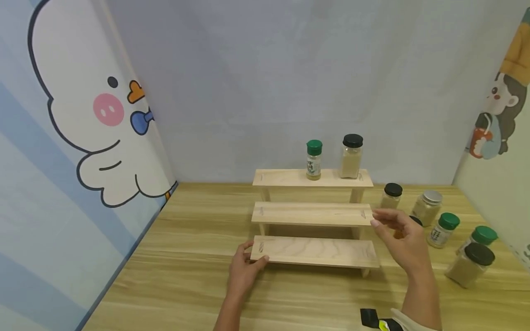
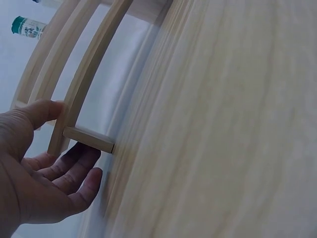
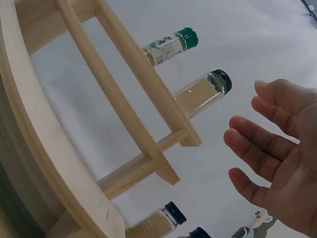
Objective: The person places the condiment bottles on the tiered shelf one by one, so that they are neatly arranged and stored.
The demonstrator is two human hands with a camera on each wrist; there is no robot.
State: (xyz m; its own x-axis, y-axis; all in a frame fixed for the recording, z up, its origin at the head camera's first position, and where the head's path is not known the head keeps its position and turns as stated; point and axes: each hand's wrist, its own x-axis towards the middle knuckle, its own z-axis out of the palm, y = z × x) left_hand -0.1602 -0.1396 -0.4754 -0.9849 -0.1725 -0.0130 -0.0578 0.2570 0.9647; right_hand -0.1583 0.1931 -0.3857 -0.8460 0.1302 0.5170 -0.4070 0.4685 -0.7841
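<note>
A three-tier wooden rack (image 1: 310,250) stands on the table. My left hand (image 1: 243,272) grips the left end of its lowest shelf, thumb over the front edge and fingers behind; in the left wrist view the fingers (image 2: 81,171) reach beside the shelf's leg. My right hand (image 1: 407,241) is by the right end of the middle shelf (image 1: 310,213), fingers loosely bent with nothing in them. On the top shelf (image 1: 281,177) stand a green-capped spice jar (image 1: 313,161) and a black-capped spice jar (image 1: 351,157), both upright.
Right of the rack are several more spice jars: a black-capped one (image 1: 391,195), a silver-capped one (image 1: 428,208), green-capped ones (image 1: 443,230) and a large black-capped one (image 1: 470,265) nearest the front. Another is partly hidden behind my right hand. Printed curtains (image 1: 232,92) hang behind the table.
</note>
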